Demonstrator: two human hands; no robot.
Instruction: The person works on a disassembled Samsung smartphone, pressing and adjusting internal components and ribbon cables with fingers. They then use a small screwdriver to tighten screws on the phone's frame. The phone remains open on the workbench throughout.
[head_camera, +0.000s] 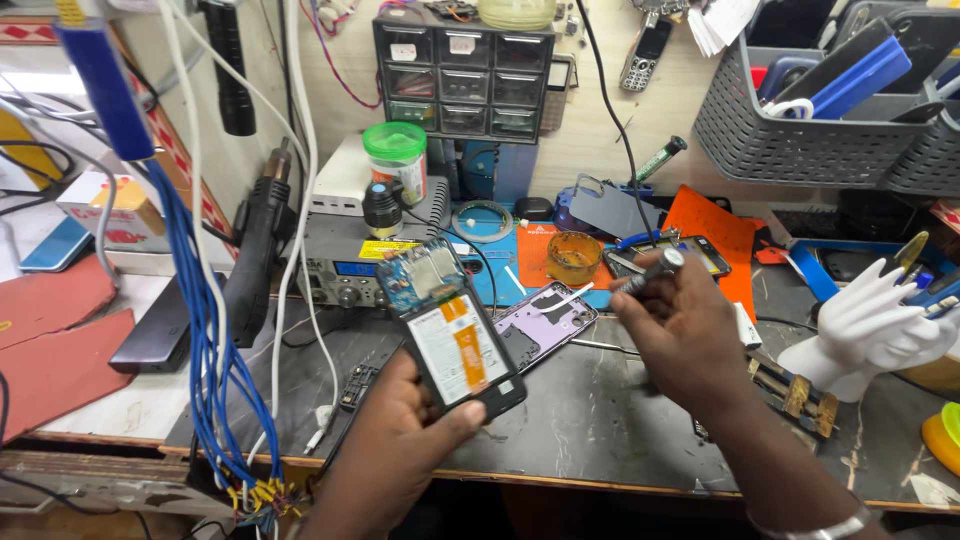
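Left hand (400, 440) holds an opened phone (452, 335) tilted above the dark table (590, 420), fingers (455, 420) wrapped around its lower edge, back cover off, battery and circuit board exposed. Right hand (685, 335), just right of the phone, has its fingers closed on a dark screwdriver (648, 272). A purple phone shell (545, 322) lies on the table directly behind the phone; an orange-filled cup (573, 257) sits further back.

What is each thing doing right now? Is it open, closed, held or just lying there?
Opened phone: back cover off, insides showing, held up in the left hand.
Screwdriver: gripped in the right hand.
Purple phone: back off, lying on the bench.
Green-lidded jar: closed, upright.
Small orange cup: open, upright.
Drawer cabinet: drawers shut.
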